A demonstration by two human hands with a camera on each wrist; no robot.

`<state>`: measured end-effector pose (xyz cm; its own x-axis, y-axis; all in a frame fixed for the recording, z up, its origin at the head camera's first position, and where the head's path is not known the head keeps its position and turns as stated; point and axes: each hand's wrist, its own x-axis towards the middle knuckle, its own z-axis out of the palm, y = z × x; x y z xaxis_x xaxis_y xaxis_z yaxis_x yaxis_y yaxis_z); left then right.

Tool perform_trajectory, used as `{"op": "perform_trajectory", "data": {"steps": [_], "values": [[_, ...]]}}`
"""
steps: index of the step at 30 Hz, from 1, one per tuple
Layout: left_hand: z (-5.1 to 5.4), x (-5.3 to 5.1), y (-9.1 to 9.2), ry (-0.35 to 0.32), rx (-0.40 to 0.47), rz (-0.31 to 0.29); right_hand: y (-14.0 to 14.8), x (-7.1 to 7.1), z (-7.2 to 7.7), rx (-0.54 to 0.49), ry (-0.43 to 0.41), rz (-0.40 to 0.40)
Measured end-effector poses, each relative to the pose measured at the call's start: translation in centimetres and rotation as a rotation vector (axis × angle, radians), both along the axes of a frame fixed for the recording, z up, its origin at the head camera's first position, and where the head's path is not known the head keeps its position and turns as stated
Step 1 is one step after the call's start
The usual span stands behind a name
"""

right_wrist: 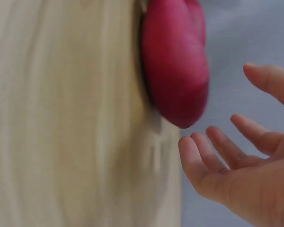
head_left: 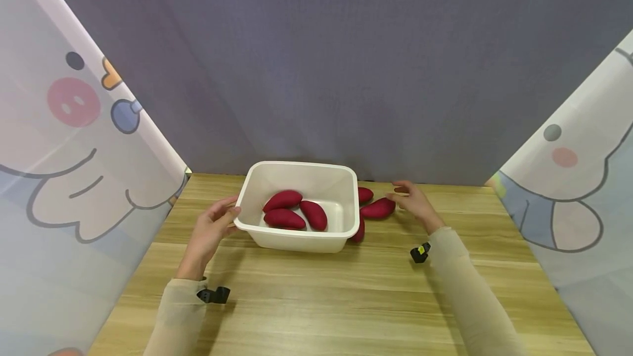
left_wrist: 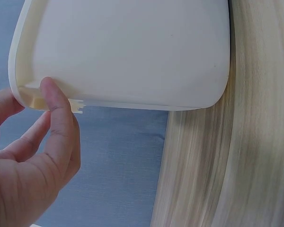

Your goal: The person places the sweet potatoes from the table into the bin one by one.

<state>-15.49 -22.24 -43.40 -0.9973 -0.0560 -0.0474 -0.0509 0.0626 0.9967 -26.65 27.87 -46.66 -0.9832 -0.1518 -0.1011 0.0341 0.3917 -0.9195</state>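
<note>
A white plastic bin [head_left: 301,242] stands on the wooden table with three red sweet potatoes [head_left: 284,219] inside. My left hand [head_left: 207,238] holds the bin's left rim, thumb on one side and fingers on the other; the left wrist view shows this grip close up. Outside the bin's right wall lie three more: one sweet potato [head_left: 378,209] points toward my right hand [head_left: 414,203], another sweet potato [head_left: 365,195] sits behind it, and a third [head_left: 359,231] is partly hidden by the bin. In the right wrist view, the spread fingers [right_wrist: 194,158] are just short of the nearest one.
Behind the bin, a grey cloth wall [head_left: 321,70] rises from the table's back edge. Printed cartoon curtains flank the table [head_left: 316,301] on the left [head_left: 29,142] and right [head_left: 588,224]. A small black camera [head_left: 214,295] is strapped to my left wrist, another [head_left: 420,253] to my right.
</note>
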Motion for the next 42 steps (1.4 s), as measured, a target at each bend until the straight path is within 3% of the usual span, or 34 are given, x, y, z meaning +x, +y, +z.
{"op": "perform_trajectory", "data": {"steps": [11, 17, 27, 42], "values": [[0.1, 0.0, 0.0, -0.003, -0.008, 0.001, -0.2, 0.1, -1.9, -0.121, -0.186, -0.080], [0.0, 0.0, -0.1, -0.003, -0.015, 0.003, -0.7, 0.3, -1.8, -0.123, -0.262, -0.136], [0.0, -0.1, 0.0, -0.005, 0.003, 0.002, -1.2, 0.2, -1.9, -0.128, -0.270, -0.173], [-0.1, -0.1, 0.0, -0.004, -0.007, -0.001, -0.6, 1.9, -1.8, -0.344, -0.212, -0.162]]}}
